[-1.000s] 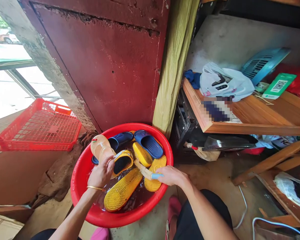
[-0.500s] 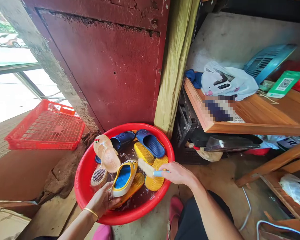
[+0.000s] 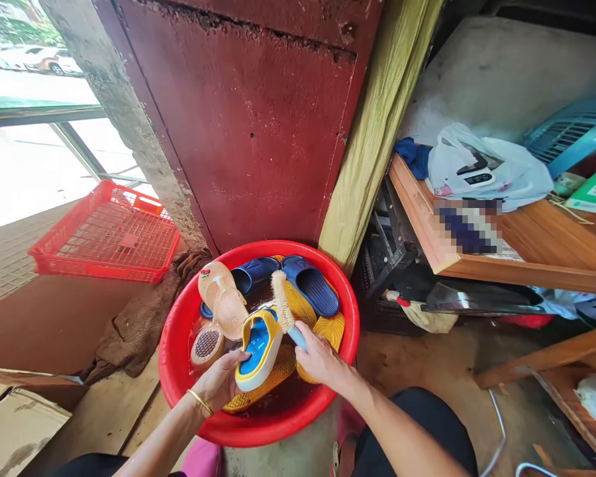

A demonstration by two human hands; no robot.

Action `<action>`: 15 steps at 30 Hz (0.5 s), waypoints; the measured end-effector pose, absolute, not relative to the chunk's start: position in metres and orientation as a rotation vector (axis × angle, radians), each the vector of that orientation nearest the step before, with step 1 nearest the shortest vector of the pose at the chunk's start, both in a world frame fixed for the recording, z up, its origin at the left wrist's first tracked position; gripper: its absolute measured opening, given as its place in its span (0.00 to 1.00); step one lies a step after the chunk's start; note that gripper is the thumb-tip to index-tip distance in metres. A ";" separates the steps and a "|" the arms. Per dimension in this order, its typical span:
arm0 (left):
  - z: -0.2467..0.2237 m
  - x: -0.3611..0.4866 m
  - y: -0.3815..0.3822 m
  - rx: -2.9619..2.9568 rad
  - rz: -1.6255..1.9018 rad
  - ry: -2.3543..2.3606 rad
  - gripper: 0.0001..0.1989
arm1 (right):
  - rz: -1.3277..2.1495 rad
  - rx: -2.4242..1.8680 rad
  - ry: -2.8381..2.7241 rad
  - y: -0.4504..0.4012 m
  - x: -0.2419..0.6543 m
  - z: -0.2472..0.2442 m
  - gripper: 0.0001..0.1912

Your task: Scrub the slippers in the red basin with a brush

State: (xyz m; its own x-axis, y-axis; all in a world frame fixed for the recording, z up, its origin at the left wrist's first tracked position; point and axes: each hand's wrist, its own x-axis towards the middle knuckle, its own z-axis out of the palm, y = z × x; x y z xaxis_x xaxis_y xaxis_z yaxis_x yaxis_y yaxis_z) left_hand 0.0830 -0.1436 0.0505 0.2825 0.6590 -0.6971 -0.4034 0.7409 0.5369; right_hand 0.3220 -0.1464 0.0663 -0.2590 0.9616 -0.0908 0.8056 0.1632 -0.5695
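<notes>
My left hand (image 3: 222,383) grips a yellow and white slipper (image 3: 258,348) with a blue insole by its heel end, tilted above the basin. In my right hand (image 3: 320,358) is a scrub brush (image 3: 284,305) with pale bristles and a light blue handle, its bristles upright beside the slipper's toe end. Both hands are over a red plastic basin (image 3: 166,361) holding dark water. Inside it lie blue slippers (image 3: 312,288), pale pink sandals (image 3: 224,301) and yellow slippers (image 3: 273,377), some sole up and partly under water.
A red plastic crate (image 3: 106,232) sits at the left on cardboard, near a brown cloth (image 3: 134,331). Behind the basin stands a dark red door (image 3: 248,132). A wooden shelf (image 3: 526,265) with a white plastic bag (image 3: 487,165) juts out at the right.
The slipper has turned more upright and shows its white side. My right hand has brought the brush leftward, from over the yellow sole to beside the slipper, bristles now pointing up. The view has shifted slightly.
</notes>
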 end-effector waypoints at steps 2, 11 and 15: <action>0.056 0.083 -0.141 0.332 0.797 1.037 0.22 | 0.705 -1.659 -2.148 -0.144 0.320 0.068 0.28; 0.067 0.092 -0.126 0.277 1.044 1.028 0.21 | 0.396 -1.603 -2.349 -0.222 0.292 0.043 0.31; 0.066 0.105 -0.117 0.181 1.154 1.059 0.13 | 0.289 -1.627 -2.407 -0.240 0.282 0.048 0.34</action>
State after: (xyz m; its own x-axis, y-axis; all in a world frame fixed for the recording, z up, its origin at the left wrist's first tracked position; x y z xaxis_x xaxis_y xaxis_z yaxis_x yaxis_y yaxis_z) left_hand 0.1050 -0.1174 0.0663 0.0070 0.8096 -0.5869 -0.6541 0.4477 0.6097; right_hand 0.2824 -0.2396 0.0479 -0.3619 0.9294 0.0729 0.8858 0.3671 -0.2839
